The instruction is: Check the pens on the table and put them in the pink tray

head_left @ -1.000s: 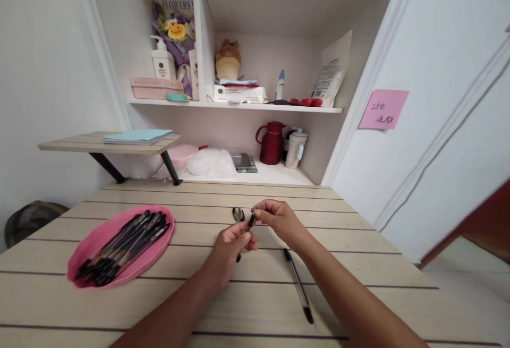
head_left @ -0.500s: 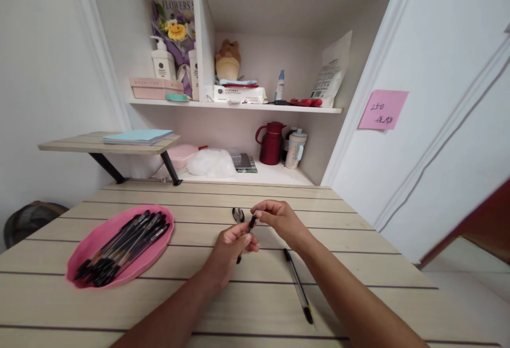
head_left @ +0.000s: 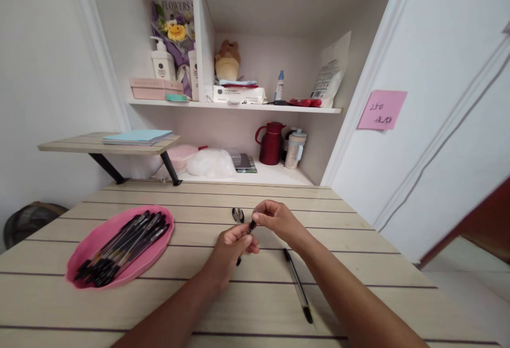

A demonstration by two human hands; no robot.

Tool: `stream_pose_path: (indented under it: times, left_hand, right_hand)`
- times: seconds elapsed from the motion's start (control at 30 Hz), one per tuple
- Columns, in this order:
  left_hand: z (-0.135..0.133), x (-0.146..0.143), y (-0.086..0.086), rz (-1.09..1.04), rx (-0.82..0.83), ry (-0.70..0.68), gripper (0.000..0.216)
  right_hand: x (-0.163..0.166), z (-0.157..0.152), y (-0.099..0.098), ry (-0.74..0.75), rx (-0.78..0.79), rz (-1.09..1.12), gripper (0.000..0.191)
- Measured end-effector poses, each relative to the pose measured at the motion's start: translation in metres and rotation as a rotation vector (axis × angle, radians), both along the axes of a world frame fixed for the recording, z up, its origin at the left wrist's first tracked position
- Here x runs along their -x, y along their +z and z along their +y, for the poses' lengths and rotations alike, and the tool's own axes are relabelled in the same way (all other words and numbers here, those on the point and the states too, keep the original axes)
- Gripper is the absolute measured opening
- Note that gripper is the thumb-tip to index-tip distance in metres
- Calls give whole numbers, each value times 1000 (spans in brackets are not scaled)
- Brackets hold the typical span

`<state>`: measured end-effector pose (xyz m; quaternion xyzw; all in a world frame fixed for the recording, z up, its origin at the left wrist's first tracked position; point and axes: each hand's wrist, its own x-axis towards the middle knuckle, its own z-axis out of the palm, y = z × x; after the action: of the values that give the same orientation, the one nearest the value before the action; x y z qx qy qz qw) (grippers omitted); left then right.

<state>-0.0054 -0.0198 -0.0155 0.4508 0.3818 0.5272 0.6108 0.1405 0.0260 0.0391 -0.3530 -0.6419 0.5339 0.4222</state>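
Note:
Over the middle of the table, my left hand (head_left: 233, 244) is closed around a pen (head_left: 252, 227), whose dark lower end shows beneath the fingers. My right hand (head_left: 275, 218) pinches the black upper end of that same pen between thumb and fingertips; my fingers cover much of it. Just behind the hands lies a small black and silvery item (head_left: 238, 214), too small to name. To the right of my left hand, a clear-barrelled pen with black ends (head_left: 297, 285) rests on the table, close to my right forearm.
A pink scalloped tray (head_left: 165, 242) full of black pens sits at the left of the slatted table (head_left: 207, 305). Behind it a small raised shelf (head_left: 79, 143) carries blue-covered paper (head_left: 137, 137). A red jug (head_left: 271, 143) and a tumbler (head_left: 295, 149) stand at the back.
My right fingertips have moved slightly down over the pen's upper end, covering more of it. My left hand stays in nearly the same place.

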Motion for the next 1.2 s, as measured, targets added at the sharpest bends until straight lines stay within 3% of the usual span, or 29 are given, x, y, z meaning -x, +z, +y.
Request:
stream_pose_path:
  times: [0.2,0.43,0.6,0.77,0.9,1.07,1.2]
  left_hand:
    - [1,1,-2,-17,-11,4,36]
    - [0,2,0,-3,-5,-21,36]
    - [-1,1,0,-1,0,-15,34]
    - [-1,0,0,4,-1,13,36]
    - [-1,1,0,-1,9,-3,36]
    - [0,2,0,1,33,0,38]
    - [0,2,1,13,30,2,39]
  right_hand:
    - [0,-1,2,66,27,116,17]
    - [-1,0,-2,109,40,78,22]
    - [0,3,-7,-15,8,8,23]
    - [2,-1,-5,81,32,53,23]
    - [4,-1,-6,-6,48,77,21]
    - [2,1,-8,49,51,60,22]
    - [3,1,-9,-40,47,51,23]
